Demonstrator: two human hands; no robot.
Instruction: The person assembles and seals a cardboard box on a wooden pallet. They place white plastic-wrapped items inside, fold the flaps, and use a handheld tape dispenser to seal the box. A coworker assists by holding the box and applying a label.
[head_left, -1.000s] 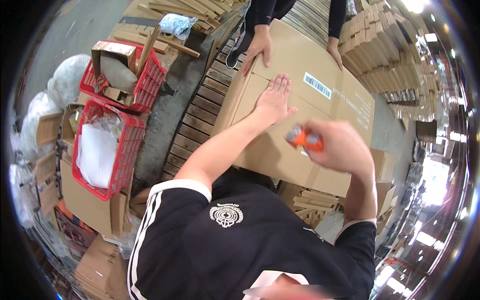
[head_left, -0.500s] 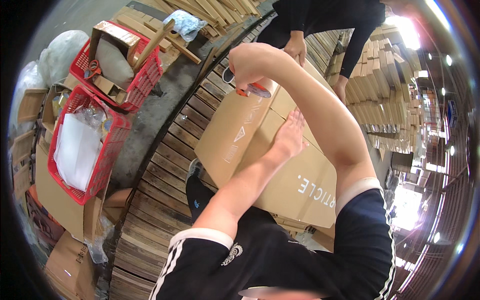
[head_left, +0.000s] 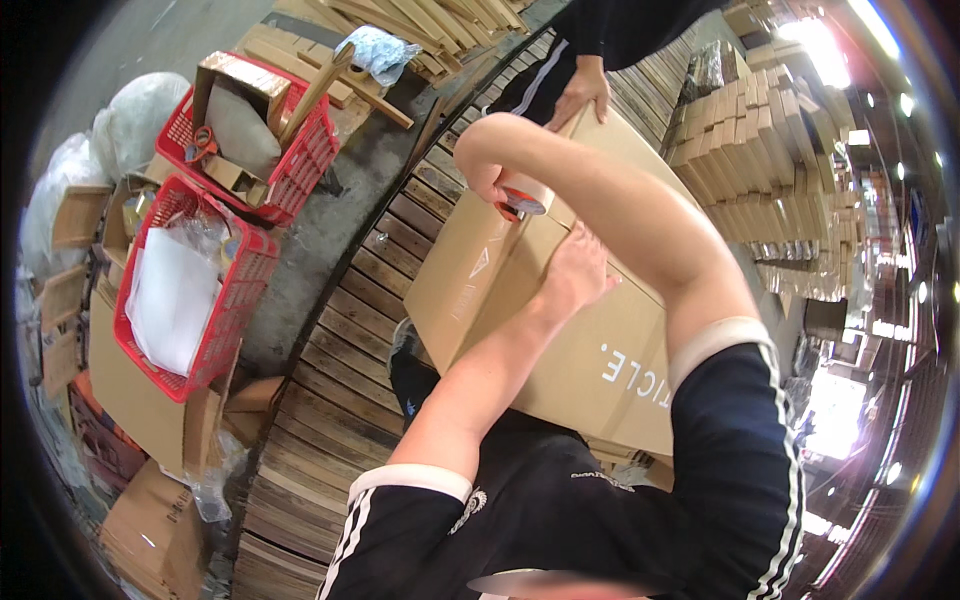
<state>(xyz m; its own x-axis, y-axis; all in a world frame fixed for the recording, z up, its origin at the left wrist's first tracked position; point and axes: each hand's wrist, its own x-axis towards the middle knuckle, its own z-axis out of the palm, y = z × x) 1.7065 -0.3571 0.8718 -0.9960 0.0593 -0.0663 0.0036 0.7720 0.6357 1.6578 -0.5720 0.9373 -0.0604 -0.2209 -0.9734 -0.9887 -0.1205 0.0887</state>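
Note:
A large brown cardboard carton [head_left: 555, 340] with white print lies in front of me. My right hand [head_left: 485, 165] reaches across to its far left edge, closed on a tape dispenser [head_left: 525, 193] with red-orange parts and a wide roll. The dispenser sits at the carton's top edge; my wrist and forearm cover part of it. My left hand [head_left: 578, 268] lies on the carton's top beside the seam, fingers outstretched and holding nothing. A co-worker's hand [head_left: 582, 92] rests on the carton's far end.
Slatted wooden boards [head_left: 330, 345] run beneath the carton. To the left stand two red plastic baskets, the nearer [head_left: 262, 262] holding white padding and the farther [head_left: 318, 160] holding scissors and cardboard. Stacked flat cartons [head_left: 755, 150] rise at the right; wooden strips [head_left: 440, 35] lie at the back.
My right hand has brought the tape dispenser down toward my left hand, onto the carton's edge. One of the co-worker's arms has left the carton's right side. My left hand stays on the carton.

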